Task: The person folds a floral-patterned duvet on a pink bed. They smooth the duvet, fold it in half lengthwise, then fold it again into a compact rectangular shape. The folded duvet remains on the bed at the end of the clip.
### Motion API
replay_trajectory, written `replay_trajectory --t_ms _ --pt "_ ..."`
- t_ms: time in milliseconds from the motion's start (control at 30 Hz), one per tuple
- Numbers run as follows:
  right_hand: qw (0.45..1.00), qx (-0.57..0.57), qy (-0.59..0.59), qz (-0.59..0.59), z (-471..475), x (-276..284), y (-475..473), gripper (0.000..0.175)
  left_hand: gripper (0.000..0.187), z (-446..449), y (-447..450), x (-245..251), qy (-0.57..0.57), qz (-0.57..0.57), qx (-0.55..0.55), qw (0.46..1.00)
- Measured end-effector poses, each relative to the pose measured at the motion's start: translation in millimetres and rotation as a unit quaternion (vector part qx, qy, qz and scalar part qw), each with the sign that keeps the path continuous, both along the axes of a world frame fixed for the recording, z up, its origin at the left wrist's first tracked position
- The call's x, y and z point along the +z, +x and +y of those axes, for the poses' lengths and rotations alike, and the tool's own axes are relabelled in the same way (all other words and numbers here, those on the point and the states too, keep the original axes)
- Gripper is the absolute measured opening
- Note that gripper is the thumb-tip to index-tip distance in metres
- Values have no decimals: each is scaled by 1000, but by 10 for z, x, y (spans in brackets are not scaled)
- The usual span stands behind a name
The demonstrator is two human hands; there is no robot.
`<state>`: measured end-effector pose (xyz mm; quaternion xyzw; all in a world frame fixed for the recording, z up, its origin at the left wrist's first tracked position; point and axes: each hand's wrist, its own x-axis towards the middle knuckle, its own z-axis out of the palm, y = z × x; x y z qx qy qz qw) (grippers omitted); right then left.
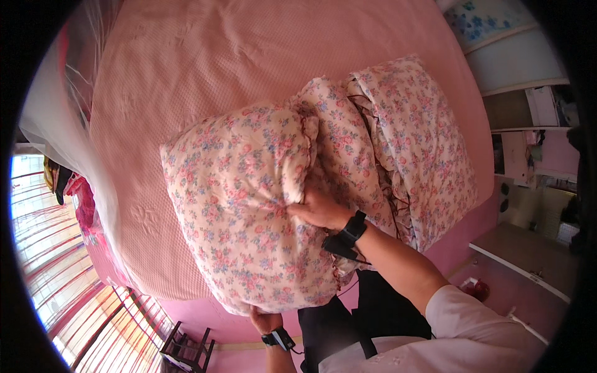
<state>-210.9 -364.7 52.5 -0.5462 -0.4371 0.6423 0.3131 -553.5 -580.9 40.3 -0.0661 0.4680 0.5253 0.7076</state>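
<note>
A thick quilt with a pink and blue floral print point(242, 200) lies partly folded on a bed with a quilted pink cover point(186, 60). My right hand point(322, 210) grips the quilt near its middle, at the ruffled edge of the left folded part; the fingertips are sunk in the cloth. At the near left edge of the quilt, my left hand point(266, 321) holds the rim, its fingers partly hidden under the fabric. Another folded part of the quilt lies to the right, with dark-trimmed ruffles between the layers. Both wrists wear black straps with small devices.
White netting point(88, 163) hangs along the bed's left side, before a window with red-striped curtains point(60, 261). A dark stool point(186, 349) stands at the lower left. On the right are shelves point(517, 107) and a desk point(527, 256).
</note>
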Motion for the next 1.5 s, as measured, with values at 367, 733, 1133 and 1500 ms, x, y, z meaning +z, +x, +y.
replay_trajectory --t_ms 367,733,1133,1500 --pt "987 -100 -60 -112 -432 145 79 105 45 -98 258 52 -62 -77 -11 995" --pt "940 -276 -16 -201 -2258 528 -613 100 16 2761 1233 2042 385 535 -522 542" --pt "929 -292 -39 -223 -2068 518 -730 97 49 4295 3116 492 555 357 -558 -502" --pt "917 -364 -161 -38 -2232 150 -658 63 51 4538 3439 486 415 477 -674 -382"
